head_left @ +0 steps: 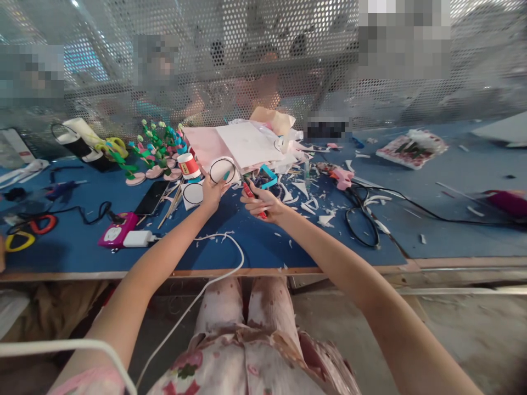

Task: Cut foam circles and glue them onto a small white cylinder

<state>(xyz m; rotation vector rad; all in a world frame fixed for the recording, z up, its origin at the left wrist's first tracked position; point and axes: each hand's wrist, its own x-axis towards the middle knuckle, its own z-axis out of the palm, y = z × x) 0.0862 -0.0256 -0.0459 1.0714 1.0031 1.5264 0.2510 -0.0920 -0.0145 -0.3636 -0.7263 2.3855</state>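
In my left hand point(213, 195) is a white piece of sheet point(221, 169) with a black circle drawn on it, pinched between thumb and fingers. My right hand point(262, 201) is closed around red-handled scissors point(248, 190), their handles partly covered by my fingers. The tip points at the right edge of the white piece. Just below and left lies another white square point(193, 193) with a black circle. A red and white paper cup point(188, 165) stands behind it. Pink and white sheets point(245, 144) are piled beyond both hands.
White offcuts point(302, 189) litter the blue table to the right, with a blue tape piece point(268, 176) and black cable point(362, 219). Left are green craft flowers point(154, 145), a phone point(151, 198), wooden sticks point(169, 206) and a magenta power adapter point(119, 230). A perforated metal screen point(247, 71) stands behind.
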